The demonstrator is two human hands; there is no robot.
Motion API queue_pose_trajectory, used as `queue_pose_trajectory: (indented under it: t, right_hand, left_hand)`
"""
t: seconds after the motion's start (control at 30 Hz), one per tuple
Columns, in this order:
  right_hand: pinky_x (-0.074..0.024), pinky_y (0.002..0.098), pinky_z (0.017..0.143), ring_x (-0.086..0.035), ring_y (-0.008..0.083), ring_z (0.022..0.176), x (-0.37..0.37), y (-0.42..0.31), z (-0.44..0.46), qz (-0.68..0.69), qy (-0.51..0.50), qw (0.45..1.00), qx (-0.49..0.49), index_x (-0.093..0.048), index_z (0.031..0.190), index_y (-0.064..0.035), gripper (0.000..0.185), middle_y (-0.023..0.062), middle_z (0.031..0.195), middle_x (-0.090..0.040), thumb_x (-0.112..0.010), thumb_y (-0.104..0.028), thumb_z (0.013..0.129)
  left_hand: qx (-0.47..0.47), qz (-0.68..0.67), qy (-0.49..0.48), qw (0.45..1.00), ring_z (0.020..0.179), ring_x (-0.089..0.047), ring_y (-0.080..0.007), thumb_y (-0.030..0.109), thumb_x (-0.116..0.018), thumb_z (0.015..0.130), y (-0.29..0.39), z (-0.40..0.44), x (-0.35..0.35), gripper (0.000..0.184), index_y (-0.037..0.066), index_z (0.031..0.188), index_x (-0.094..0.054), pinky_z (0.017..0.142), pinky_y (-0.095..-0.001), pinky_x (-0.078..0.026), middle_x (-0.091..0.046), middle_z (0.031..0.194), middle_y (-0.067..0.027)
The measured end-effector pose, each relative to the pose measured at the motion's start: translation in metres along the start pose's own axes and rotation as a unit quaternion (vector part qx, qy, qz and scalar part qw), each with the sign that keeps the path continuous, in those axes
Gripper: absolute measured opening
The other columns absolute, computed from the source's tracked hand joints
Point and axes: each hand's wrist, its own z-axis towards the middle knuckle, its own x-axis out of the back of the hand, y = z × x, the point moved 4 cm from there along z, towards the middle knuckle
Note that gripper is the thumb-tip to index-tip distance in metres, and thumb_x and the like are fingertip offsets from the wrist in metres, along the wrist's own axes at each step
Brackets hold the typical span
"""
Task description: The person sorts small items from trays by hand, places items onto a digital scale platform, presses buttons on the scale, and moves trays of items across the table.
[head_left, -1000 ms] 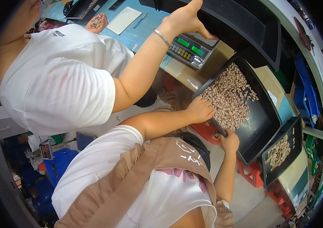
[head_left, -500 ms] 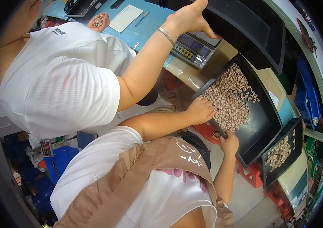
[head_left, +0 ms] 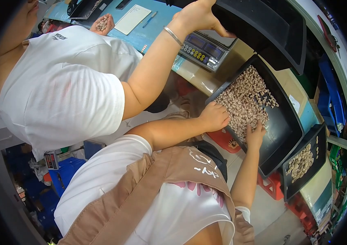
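A black tray (head_left: pixel 281 134) holds a heap of small brownish pieces (head_left: pixel 240 100). My left hand (head_left: pixel 215 116) has its fingers closed over the tray's near rim. Inside the tray, my right hand (head_left: pixel 256 132) touches the near part of the heap with its fingers apart. A second, smaller black tray (head_left: pixel 304 179) with flat round pieces (head_left: pixel 302 163) stands to the right.
A co-worker in a white shirt (head_left: pixel 67 90) reaches one hand to a raised black bin (head_left: pixel 259 24); the other hand (head_left: pixel 103 25) holds small pieces. A scale (head_left: pixel 206 51), a notebook (head_left: pixel 132 19) and a pen (head_left: pixel 149 19) lie on the table. Red stools stand below.
My right hand has let go of the tray's rim and moved up into the heap, its fingers now spread. My left hand stays at the rim. The scale's green digits have gone dark.
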Motion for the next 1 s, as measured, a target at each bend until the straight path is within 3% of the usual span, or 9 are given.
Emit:
queue_pose_trajectory:
  t: [0.17,0.2,0.27,0.37,0.43,0.47,0.53,0.83,1.0]
  right_hand:
    - [-0.0482,0.0451,0.073,-0.060,0.0373,0.086,-0.015,-0.005,0.012,-0.005,-0.082,0.994,0.078,-0.061,0.100,-0.0085,0.024,0.0157,0.092,-0.062,-0.063,-0.022,0.081]
    - [-0.0491,0.0395,0.069,-0.062,0.0307,0.083,-0.015,0.001,0.014,0.016,-0.088,0.992,0.089,-0.061,0.101,-0.0074,0.023,0.0146,0.088,-0.063,-0.062,-0.022,0.083]
    - [-0.0482,0.0316,0.062,-0.064,0.0206,0.080,-0.018,0.013,0.017,0.208,-0.183,0.956,-0.092,-0.061,0.100,-0.0048,0.021,0.0115,0.087,-0.065,-0.060,-0.021,0.086]
    - [-0.0451,0.0246,0.056,-0.062,0.0136,0.078,-0.004,0.013,0.015,0.376,-0.196,0.880,-0.216,-0.058,0.106,-0.0042,0.021,0.0093,0.096,-0.065,-0.056,-0.018,0.089]
    - [-0.0449,0.0236,0.054,-0.063,0.0155,0.077,-0.002,0.009,0.014,0.664,-0.227,0.645,-0.302,-0.054,0.112,-0.0062,0.023,0.0095,0.104,-0.064,-0.054,-0.015,0.090]
    - [-0.0449,0.0236,0.054,-0.063,0.0155,0.077,0.002,0.010,0.014,0.664,-0.219,0.648,-0.303,-0.054,0.112,-0.0062,0.023,0.0095,0.104,-0.064,-0.054,-0.015,0.090]
    - [-0.0469,0.0223,0.055,-0.064,0.0177,0.082,0.008,0.002,0.013,0.742,-0.230,0.546,-0.314,-0.051,0.114,-0.0068,0.026,0.0119,0.109,-0.062,-0.054,-0.015,0.090]
    - [-0.0525,0.0213,0.057,-0.066,0.0184,0.083,0.019,-0.016,0.015,0.767,-0.229,0.519,-0.299,-0.045,0.118,-0.0040,0.026,0.0246,0.127,-0.049,-0.046,-0.013,0.094]
    - [-0.0495,0.0198,0.052,-0.066,0.0159,0.075,0.021,-0.021,0.016,0.774,-0.247,0.505,-0.290,-0.047,0.116,-0.0062,0.024,0.0236,0.122,-0.053,-0.046,-0.015,0.094]
  left_hand:
    - [0.004,-0.003,0.008,1.000,0.070,-0.055,-0.0217,0.023,-0.060,0.074,0.000,0.000,0.001,0.016,0.011,0.065,-0.058,0.066,-0.0358,-0.038,-0.055,0.070,-0.0034]
    - [-0.005,-0.016,0.000,1.000,0.070,-0.055,-0.0217,0.023,-0.060,0.074,0.001,0.001,0.001,0.016,0.011,0.065,-0.058,0.066,-0.0358,-0.038,-0.055,0.070,-0.0034]
    - [0.029,-0.009,-0.030,0.999,0.073,-0.057,-0.0219,0.025,-0.059,0.075,-0.001,0.001,-0.003,0.017,0.011,0.066,-0.060,0.069,-0.0376,-0.039,-0.057,0.070,-0.0042]
    - [0.020,-0.020,-0.013,1.000,0.073,-0.057,-0.0221,0.024,-0.060,0.075,-0.002,-0.001,-0.006,0.015,0.011,0.066,-0.060,0.069,-0.0379,-0.039,-0.057,0.071,-0.0034]
    - [0.009,-0.022,-0.008,1.000,0.073,-0.057,-0.0220,0.023,-0.060,0.075,-0.001,-0.001,-0.005,0.015,0.011,0.066,-0.060,0.069,-0.0375,-0.039,-0.057,0.072,-0.0034]
    - [0.010,-0.013,0.000,1.000,0.072,-0.057,-0.0219,0.023,-0.061,0.075,-0.001,-0.001,-0.004,0.014,0.011,0.066,-0.060,0.069,-0.0372,-0.039,-0.057,0.072,-0.0033]
    - [0.007,-0.015,-0.005,1.000,0.072,-0.057,-0.0219,0.022,-0.061,0.075,-0.001,0.000,-0.003,0.014,0.011,0.066,-0.060,0.069,-0.0369,-0.039,-0.057,0.072,-0.0034]
    - [0.003,-0.001,-0.011,1.000,0.071,-0.056,-0.0220,0.023,-0.061,0.076,-0.001,0.001,-0.002,0.015,0.011,0.066,-0.061,0.069,-0.0362,-0.039,-0.056,0.071,-0.0035]
    - [0.004,-0.004,-0.003,1.000,0.071,-0.056,-0.0218,0.023,-0.061,0.075,-0.001,0.000,-0.003,0.015,0.011,0.066,-0.061,0.068,-0.0366,-0.038,-0.056,0.070,-0.0037]
